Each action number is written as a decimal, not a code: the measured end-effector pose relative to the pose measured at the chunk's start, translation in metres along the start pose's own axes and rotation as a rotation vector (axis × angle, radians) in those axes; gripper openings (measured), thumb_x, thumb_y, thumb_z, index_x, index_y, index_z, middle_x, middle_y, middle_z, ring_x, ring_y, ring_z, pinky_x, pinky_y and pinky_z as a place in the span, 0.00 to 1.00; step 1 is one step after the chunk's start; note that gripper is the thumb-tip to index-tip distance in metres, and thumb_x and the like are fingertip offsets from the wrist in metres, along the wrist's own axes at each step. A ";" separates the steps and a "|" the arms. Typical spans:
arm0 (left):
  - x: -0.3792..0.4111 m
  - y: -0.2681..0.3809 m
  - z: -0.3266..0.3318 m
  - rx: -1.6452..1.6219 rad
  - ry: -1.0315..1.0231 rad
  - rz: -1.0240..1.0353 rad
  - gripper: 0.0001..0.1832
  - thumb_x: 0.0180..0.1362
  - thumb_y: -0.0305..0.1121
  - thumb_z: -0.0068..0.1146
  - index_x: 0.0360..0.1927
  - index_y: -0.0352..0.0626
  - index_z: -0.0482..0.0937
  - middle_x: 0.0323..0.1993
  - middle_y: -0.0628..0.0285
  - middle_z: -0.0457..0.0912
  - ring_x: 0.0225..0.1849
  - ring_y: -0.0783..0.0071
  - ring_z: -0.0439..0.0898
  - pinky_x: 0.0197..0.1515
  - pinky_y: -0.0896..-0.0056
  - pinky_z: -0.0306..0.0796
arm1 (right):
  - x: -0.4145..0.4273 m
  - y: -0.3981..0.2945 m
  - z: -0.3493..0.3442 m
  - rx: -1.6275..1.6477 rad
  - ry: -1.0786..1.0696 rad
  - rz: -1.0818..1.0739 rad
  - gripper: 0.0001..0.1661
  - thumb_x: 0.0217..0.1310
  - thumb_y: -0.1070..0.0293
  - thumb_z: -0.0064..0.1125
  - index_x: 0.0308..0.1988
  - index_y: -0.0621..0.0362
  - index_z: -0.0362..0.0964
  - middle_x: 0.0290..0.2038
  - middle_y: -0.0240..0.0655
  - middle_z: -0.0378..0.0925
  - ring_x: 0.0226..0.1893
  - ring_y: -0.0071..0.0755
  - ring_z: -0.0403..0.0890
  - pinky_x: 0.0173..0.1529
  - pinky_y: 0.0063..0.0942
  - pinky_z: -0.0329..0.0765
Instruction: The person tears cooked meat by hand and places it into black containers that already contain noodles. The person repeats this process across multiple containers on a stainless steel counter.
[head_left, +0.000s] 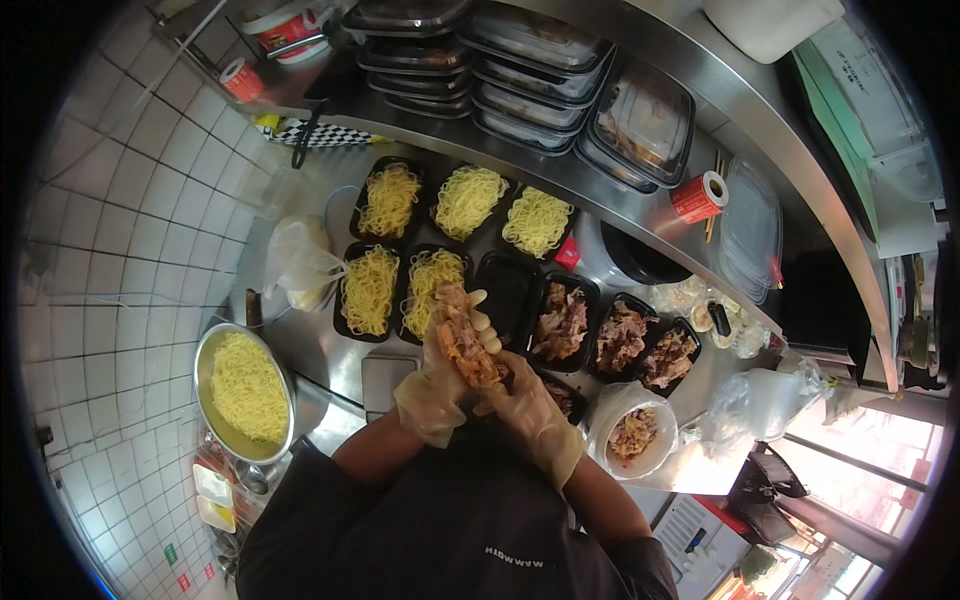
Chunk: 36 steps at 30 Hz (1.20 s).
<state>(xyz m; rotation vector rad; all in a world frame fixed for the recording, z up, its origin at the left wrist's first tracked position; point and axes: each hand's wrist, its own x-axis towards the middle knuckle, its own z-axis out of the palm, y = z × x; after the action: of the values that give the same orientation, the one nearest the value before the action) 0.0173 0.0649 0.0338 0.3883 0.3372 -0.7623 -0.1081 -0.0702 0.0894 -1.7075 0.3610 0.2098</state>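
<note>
A reddish-brown piece of cooked meat lies along my gloved left hand, whose fingers curl round from beneath it. My right hand, also in a translucent plastic glove, pinches the lower end of the meat. Beyond them stands a black plastic tray with nothing visible in it. To its left, a black tray of yellow noodles is partly covered by my left hand. On its right is a black tray of torn meat. Another tray with meat is partly hidden behind my right hand.
A metal pot of noodles stands at left; a bag-lined tub of meat scraps stands at right. Beside my left hand is a square metal plate. Stacked lidded containers line the steel shelf overhanging the back.
</note>
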 end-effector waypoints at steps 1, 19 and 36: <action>-0.003 0.001 0.005 0.075 0.027 0.044 0.40 0.81 0.59 0.59 0.81 0.37 0.73 0.44 0.63 0.81 0.39 0.66 0.77 0.50 0.60 0.78 | 0.006 0.004 0.001 -0.015 0.003 0.025 0.35 0.79 0.65 0.69 0.76 0.67 0.71 0.51 0.50 0.90 0.47 0.39 0.95 0.51 0.33 0.89; 0.016 0.020 -0.029 0.127 -0.183 -0.304 0.37 0.88 0.52 0.49 0.82 0.27 0.71 0.43 0.66 0.86 0.43 0.68 0.86 0.51 0.66 0.83 | 0.024 0.018 0.027 -0.020 0.127 0.089 0.15 0.72 0.72 0.72 0.56 0.59 0.89 0.41 0.29 0.92 0.40 0.22 0.92 0.41 0.26 0.86; 0.026 0.011 -0.037 0.100 -0.326 -0.099 0.34 0.88 0.53 0.49 0.81 0.33 0.72 0.41 0.64 0.84 0.38 0.66 0.79 0.50 0.58 0.77 | 0.046 0.063 0.029 0.397 -0.067 0.054 0.25 0.91 0.57 0.56 0.68 0.64 0.82 0.45 0.35 0.93 0.37 0.18 0.90 0.41 0.17 0.86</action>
<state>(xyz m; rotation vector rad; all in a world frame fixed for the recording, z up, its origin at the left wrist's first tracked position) 0.0370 0.0735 -0.0077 0.3363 0.0118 -0.9261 -0.0857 -0.0553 0.0109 -1.2981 0.3719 0.2188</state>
